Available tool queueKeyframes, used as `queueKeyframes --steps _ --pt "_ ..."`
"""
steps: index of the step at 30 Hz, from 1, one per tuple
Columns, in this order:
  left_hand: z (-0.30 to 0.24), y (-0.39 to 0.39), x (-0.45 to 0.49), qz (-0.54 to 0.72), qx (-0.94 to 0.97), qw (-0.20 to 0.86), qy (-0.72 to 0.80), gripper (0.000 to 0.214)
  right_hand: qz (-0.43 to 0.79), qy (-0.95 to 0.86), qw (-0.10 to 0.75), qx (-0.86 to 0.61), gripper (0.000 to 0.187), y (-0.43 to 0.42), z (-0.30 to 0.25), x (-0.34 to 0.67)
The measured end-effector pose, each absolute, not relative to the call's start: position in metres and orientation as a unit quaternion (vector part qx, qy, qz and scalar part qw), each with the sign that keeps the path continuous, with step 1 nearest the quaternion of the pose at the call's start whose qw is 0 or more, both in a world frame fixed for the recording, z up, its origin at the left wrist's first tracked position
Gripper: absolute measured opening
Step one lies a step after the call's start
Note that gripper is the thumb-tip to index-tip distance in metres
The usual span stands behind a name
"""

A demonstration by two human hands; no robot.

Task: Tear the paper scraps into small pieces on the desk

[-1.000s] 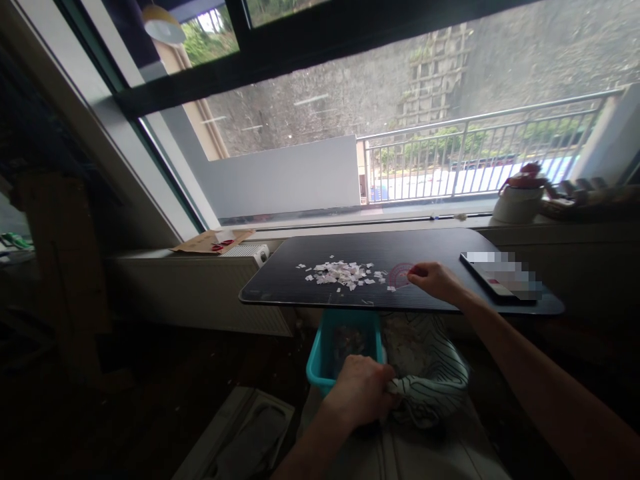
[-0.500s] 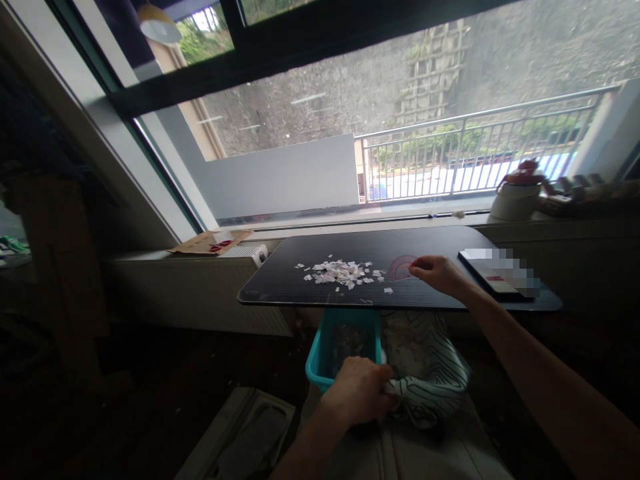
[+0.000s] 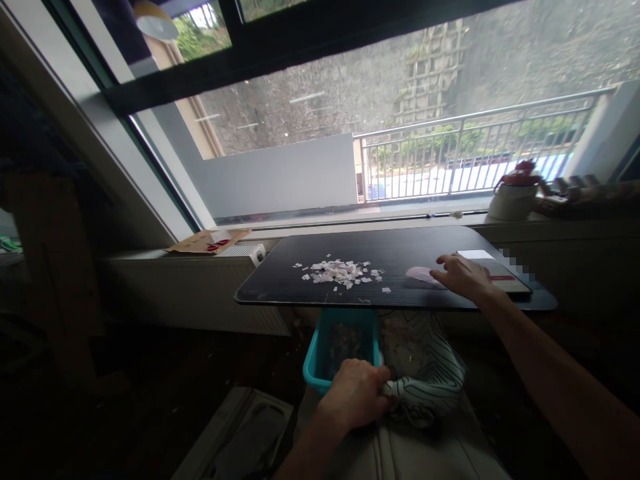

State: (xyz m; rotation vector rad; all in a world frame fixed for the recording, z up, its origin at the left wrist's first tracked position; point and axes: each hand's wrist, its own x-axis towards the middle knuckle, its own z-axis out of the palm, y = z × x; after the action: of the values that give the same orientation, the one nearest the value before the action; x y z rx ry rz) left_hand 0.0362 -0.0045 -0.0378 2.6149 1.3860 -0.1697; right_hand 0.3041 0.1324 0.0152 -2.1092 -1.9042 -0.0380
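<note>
A pile of small white paper scraps (image 3: 340,272) lies on the dark tabletop (image 3: 280,283). To its right a pink half-round protractor (image 3: 419,273) lies flat on the table. My right hand (image 3: 463,276) rests on the protractor's right edge, fingers stretched forward and pressing it down. Below the table's front edge, my left hand (image 3: 356,393) is closed on the rim of a teal bin (image 3: 320,360) and the striped cloth (image 3: 433,383) beside it. The bin holds paper bits.
A phone or tablet (image 3: 495,272) lies on the table right of my right hand. A white kettle with a red lid (image 3: 514,193) stands on the windowsill. Cardboard with red scissors (image 3: 213,241) rests on the radiator at left. A grey tray (image 3: 250,433) sits on the floor.
My right hand moved rightward away from the scrap pile, and the protractor went from raised on edge to lying flat under its fingers. My left hand stayed put.
</note>
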Motion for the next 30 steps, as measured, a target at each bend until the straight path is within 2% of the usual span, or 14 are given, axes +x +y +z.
queueKeyframes --steps 2,4,6,15,19,25,30 --pt "-0.037 -0.005 0.037 -0.058 0.879 0.089 0.465 0.024 0.006 -0.744 0.164 -0.647 0.039 0.129 0.019 0.285" --pt "-0.036 -0.005 0.037 -0.061 0.879 0.089 0.464 0.025 0.068 -0.824 0.141 -0.545 0.031 0.129 0.022 0.261" --pt "-0.036 -0.006 0.036 -0.062 0.879 0.09 0.464 0.026 0.093 -0.847 0.123 -0.508 0.027 0.132 0.021 0.241" --pt "-0.037 -0.005 0.038 -0.06 0.88 0.096 0.462 0.02 0.115 -0.847 0.073 -0.513 0.01 0.156 0.017 0.216" --pt "-0.036 -0.006 0.038 -0.055 0.88 0.094 0.463 0.021 0.143 -0.845 0.084 -0.509 0.008 0.162 0.017 0.217" --pt "-0.037 -0.006 0.038 -0.055 0.876 0.097 0.469 0.024 0.208 -0.812 0.159 -0.521 0.021 0.164 0.019 0.248" --pt "-0.035 -0.007 0.039 -0.064 0.875 0.105 0.469 0.022 0.27 -0.797 0.192 -0.505 0.021 0.161 0.023 0.25"
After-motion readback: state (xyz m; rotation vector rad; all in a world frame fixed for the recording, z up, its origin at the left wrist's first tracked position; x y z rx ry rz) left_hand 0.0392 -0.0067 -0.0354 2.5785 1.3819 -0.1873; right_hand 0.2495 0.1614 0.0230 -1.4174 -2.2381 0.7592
